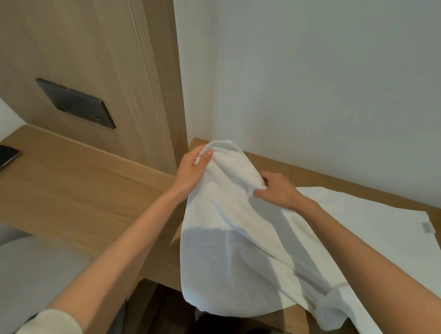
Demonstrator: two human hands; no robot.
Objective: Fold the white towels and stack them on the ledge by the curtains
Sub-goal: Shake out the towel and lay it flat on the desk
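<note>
Holding a white towel (227, 217) up w/ both hands, we have it raised over the left end of the counter (339, 179). Our left hand (191, 171) grips the towel's top edge at its highest point. The thumb lies on the near side of the cloth; the other fingers are behind it & hidden, so we can't tell how they lie. Our right hand (276, 191) is lower & to the right, its fingers (259, 192) curled tight & pinching a fold of the same edge, w/ cloth bunched under the fingertips. Btw the 2 hands the edge forms a rounded hump sloping down to the right.

Below the hands the towel hangs loose. The main sheet drops past the counter's near left corner, & a twisted tail trails off to the right, lying across a second towel (377, 222) near the counter's front edge.

That second towel lies spread flat on the counter, from approx. the middle out to the right end, its far side close to the back edge by the wall (317, 70). A small label (427, 227) shows at its right corner. Our right forearm passes over it.

Left of the counter stands a wood panel (93, 50) w/ a dark socket plate (75, 103). In front of it a ledge (76, 186) carries a dark phone (2, 159) at its far left edge. A grey cushion (23, 272) sits at bottom left.
</note>
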